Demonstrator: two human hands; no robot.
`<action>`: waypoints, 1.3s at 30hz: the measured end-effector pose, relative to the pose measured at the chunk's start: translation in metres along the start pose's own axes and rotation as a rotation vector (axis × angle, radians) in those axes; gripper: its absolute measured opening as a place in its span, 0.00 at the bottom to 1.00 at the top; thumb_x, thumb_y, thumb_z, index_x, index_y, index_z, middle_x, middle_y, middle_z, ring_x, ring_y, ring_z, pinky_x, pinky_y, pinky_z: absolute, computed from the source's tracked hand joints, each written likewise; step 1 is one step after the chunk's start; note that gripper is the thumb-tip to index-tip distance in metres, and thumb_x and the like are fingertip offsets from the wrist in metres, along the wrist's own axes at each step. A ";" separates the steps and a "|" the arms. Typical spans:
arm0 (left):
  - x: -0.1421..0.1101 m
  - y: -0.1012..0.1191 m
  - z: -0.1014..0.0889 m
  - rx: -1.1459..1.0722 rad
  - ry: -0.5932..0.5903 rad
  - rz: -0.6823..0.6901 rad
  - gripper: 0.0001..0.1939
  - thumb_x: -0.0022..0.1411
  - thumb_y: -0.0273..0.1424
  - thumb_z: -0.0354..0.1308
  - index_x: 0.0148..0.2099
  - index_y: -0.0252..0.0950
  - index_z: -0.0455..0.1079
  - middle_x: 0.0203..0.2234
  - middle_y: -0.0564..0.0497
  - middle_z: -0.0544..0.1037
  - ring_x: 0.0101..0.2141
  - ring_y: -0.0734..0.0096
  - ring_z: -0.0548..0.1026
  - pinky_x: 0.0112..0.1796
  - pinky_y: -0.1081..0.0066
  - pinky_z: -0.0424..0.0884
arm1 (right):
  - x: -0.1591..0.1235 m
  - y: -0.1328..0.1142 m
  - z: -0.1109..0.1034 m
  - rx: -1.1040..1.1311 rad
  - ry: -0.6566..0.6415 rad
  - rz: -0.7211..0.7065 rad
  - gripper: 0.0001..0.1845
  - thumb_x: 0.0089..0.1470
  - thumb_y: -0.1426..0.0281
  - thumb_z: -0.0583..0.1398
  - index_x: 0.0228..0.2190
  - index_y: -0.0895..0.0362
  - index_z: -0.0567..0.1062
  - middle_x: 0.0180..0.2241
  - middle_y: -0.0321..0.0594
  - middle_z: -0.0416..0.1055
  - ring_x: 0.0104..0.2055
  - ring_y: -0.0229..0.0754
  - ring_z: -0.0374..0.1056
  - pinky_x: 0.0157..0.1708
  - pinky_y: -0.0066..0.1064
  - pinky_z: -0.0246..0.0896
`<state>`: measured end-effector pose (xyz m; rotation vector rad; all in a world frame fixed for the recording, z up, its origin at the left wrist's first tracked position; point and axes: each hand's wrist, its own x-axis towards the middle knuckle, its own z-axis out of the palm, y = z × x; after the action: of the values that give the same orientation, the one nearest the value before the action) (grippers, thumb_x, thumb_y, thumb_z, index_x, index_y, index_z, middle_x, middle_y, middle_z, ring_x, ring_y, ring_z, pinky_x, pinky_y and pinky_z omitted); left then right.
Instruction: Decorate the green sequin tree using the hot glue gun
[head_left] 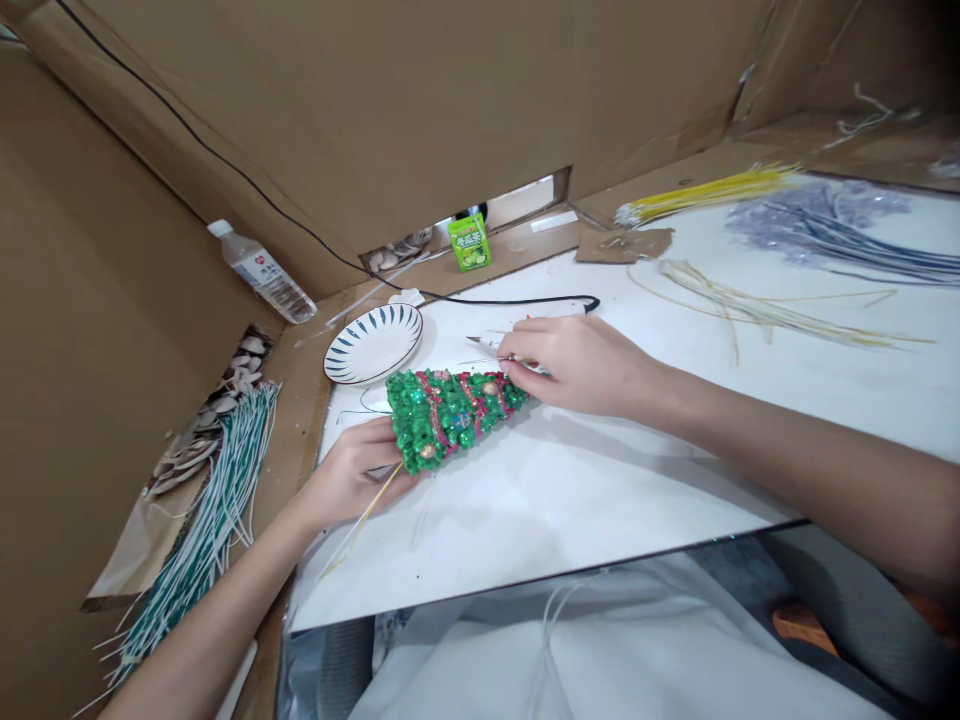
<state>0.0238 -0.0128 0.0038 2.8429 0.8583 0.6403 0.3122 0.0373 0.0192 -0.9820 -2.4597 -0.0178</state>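
A small green Christmas tree (456,415), covered in shiny beads with red garlands and gold dots, lies on its side above the white tabletop. My left hand (364,468) is closed around its wide base, and some fingers are hidden behind it. Yellow and white strands (367,515) trail down from the base. At the narrow top end is my right hand (574,362), its thumb and fingers pinched together. A slim, pale tool with a dark pointed tip (482,342) juts out leftward from those fingers; its exact kind is unclear.
Behind the tree stand a striped oval plate (373,345) and a green packet (469,243). A plastic bottle (264,272) leans at the left cardboard wall. Green and white strands (202,530) lie left; yellow bundles (712,192) lie right. A black cable (495,300) crosses the back.
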 end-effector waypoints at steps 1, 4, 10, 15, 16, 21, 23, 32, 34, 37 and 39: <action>0.000 0.000 0.000 -0.023 -0.002 -0.013 0.07 0.53 0.24 0.59 0.35 0.37 0.74 0.30 0.47 0.78 0.33 0.69 0.74 0.33 0.73 0.69 | 0.000 0.000 0.000 0.000 0.001 0.001 0.13 0.57 0.68 0.49 0.34 0.58 0.72 0.33 0.39 0.70 0.34 0.36 0.64 0.30 0.28 0.47; 0.002 0.000 -0.001 -0.061 0.002 -0.040 0.08 0.52 0.24 0.60 0.36 0.37 0.74 0.31 0.48 0.78 0.33 0.70 0.75 0.33 0.74 0.69 | 0.000 0.000 0.000 -0.004 0.004 0.007 0.13 0.57 0.68 0.49 0.34 0.57 0.72 0.33 0.38 0.70 0.34 0.36 0.64 0.29 0.28 0.47; 0.001 0.000 -0.001 -0.096 -0.010 -0.151 0.02 0.52 0.26 0.60 0.31 0.35 0.75 0.27 0.49 0.78 0.29 0.72 0.73 0.31 0.74 0.68 | 0.000 0.000 0.000 -0.007 0.006 0.008 0.13 0.57 0.68 0.49 0.34 0.57 0.72 0.32 0.38 0.70 0.33 0.36 0.63 0.29 0.27 0.46; 0.003 0.002 -0.004 -0.082 -0.048 -0.169 0.04 0.52 0.28 0.60 0.29 0.33 0.73 0.24 0.49 0.76 0.28 0.71 0.71 0.31 0.74 0.66 | -0.001 0.000 -0.001 -0.003 0.009 0.002 0.13 0.57 0.68 0.49 0.34 0.58 0.72 0.32 0.39 0.70 0.33 0.36 0.63 0.30 0.27 0.47; 0.003 0.002 -0.004 -0.078 -0.048 -0.157 0.05 0.52 0.30 0.60 0.29 0.33 0.73 0.24 0.48 0.75 0.27 0.71 0.71 0.30 0.73 0.66 | -0.001 0.000 -0.001 -0.005 0.008 0.004 0.13 0.58 0.68 0.49 0.34 0.58 0.72 0.32 0.39 0.70 0.33 0.36 0.63 0.30 0.27 0.47; 0.003 0.003 -0.007 -0.123 -0.045 -0.056 0.10 0.57 0.34 0.55 0.29 0.34 0.71 0.25 0.48 0.73 0.28 0.71 0.69 0.30 0.74 0.64 | 0.000 0.000 0.000 -0.021 0.006 0.010 0.13 0.58 0.67 0.49 0.34 0.57 0.72 0.32 0.37 0.69 0.34 0.35 0.64 0.30 0.27 0.47; 0.002 0.002 -0.007 -0.130 -0.050 -0.026 0.14 0.60 0.36 0.51 0.26 0.34 0.69 0.25 0.48 0.72 0.29 0.70 0.69 0.30 0.73 0.64 | 0.000 0.000 0.000 -0.022 0.007 0.011 0.13 0.58 0.68 0.49 0.34 0.57 0.72 0.32 0.37 0.70 0.34 0.35 0.64 0.30 0.27 0.47; 0.000 0.005 -0.006 0.057 -0.044 0.011 0.12 0.59 0.32 0.55 0.25 0.34 0.69 0.23 0.49 0.70 0.27 0.71 0.68 0.27 0.73 0.62 | 0.000 0.000 0.000 -0.015 0.008 0.005 0.13 0.58 0.68 0.49 0.35 0.57 0.72 0.33 0.37 0.70 0.35 0.36 0.64 0.31 0.27 0.48; 0.001 0.010 -0.006 0.152 -0.077 0.050 0.12 0.57 0.35 0.57 0.24 0.34 0.70 0.21 0.48 0.70 0.25 0.70 0.67 0.26 0.72 0.61 | 0.000 -0.001 0.000 -0.017 0.012 0.005 0.13 0.58 0.68 0.49 0.35 0.57 0.72 0.33 0.37 0.70 0.34 0.35 0.64 0.31 0.27 0.48; 0.004 0.015 -0.006 0.242 -0.109 0.102 0.12 0.52 0.40 0.61 0.26 0.36 0.74 0.22 0.48 0.73 0.27 0.67 0.70 0.27 0.70 0.62 | 0.001 -0.001 0.000 -0.025 0.014 0.007 0.13 0.58 0.68 0.49 0.34 0.57 0.72 0.32 0.37 0.70 0.34 0.35 0.64 0.30 0.27 0.48; 0.004 0.016 -0.005 0.271 -0.113 0.104 0.13 0.52 0.41 0.61 0.26 0.36 0.74 0.22 0.48 0.73 0.27 0.66 0.70 0.27 0.70 0.63 | 0.001 -0.001 0.000 -0.030 0.015 0.008 0.13 0.58 0.68 0.49 0.34 0.57 0.72 0.32 0.37 0.70 0.35 0.35 0.64 0.30 0.27 0.48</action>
<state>0.0328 -0.0239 0.0136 3.1476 0.8413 0.3950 0.3110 0.0374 0.0196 -1.0003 -2.4489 -0.0591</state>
